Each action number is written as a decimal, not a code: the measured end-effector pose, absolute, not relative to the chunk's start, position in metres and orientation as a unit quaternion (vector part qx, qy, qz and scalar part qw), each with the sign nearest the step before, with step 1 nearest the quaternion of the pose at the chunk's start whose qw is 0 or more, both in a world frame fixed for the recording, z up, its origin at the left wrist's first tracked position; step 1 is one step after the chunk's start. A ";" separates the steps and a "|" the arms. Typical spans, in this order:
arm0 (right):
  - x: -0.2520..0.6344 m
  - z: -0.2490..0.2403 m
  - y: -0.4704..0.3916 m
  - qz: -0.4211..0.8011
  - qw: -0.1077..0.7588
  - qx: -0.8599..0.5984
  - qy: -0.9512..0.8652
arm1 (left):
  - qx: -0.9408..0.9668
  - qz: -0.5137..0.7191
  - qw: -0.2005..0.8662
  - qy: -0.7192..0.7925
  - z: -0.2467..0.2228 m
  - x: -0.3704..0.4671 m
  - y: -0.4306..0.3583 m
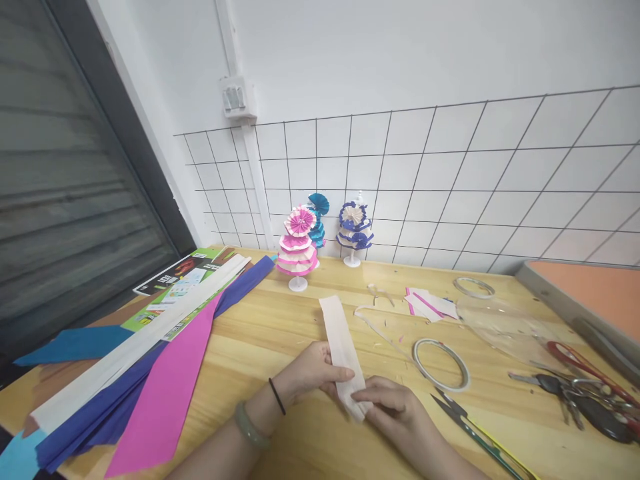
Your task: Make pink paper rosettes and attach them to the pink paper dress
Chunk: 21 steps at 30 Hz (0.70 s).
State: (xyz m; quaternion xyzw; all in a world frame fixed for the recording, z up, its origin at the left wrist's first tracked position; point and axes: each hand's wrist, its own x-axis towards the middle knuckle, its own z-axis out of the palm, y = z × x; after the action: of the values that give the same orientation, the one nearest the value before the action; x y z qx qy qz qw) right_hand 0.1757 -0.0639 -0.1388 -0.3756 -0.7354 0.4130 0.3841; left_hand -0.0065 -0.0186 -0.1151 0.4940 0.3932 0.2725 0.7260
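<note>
A strip of white crepe paper (pixel 341 330) is held up over the wooden table, tilted away from me. My left hand (pixel 320 368) grips its left side, the thumb lying across the front and the fingers behind. Near the strip's lower end, my right hand (pixel 393 403) pinches the right edge between thumb and fingers. To the right of my right hand lies a pair of scissors (pixel 475 427) with green and yellow handles, blades spread a little. A roll of double-sided tape (pixel 417 360) rests just beyond them.
Long crepe paper strips, pink (pixel 173 387), blue and white, cover the table's left side over a printed sheet (pixel 187 280). Paper-dressed stands (pixel 297 250) stand at the back. Paper scraps (pixel 430 303), another tape roll (pixel 475 287) and keys (pixel 575 393) lie right. A wire grid (pixel 435 160) backs the table.
</note>
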 end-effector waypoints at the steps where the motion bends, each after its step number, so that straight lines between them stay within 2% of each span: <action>1: 0.176 -0.139 -0.064 0.410 0.385 -0.379 -0.735 | 0.495 0.272 0.723 0.397 -0.115 -0.006 -0.019; 11: 0.175 -0.139 -0.064 0.411 0.416 -0.352 -0.731 | 0.512 0.238 0.743 0.361 -0.111 -0.009 -0.021; 21: 0.176 -0.138 -0.064 0.423 0.419 -0.351 -0.723 | 0.498 0.269 0.737 0.370 -0.115 -0.009 -0.018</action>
State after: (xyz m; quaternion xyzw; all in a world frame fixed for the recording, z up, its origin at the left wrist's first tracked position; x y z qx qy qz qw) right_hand 0.1756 -0.0638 -0.1378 -0.3513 -0.7226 0.4233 0.4187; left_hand -0.0093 -0.0179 -0.1153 0.4977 0.3704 0.2687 0.7368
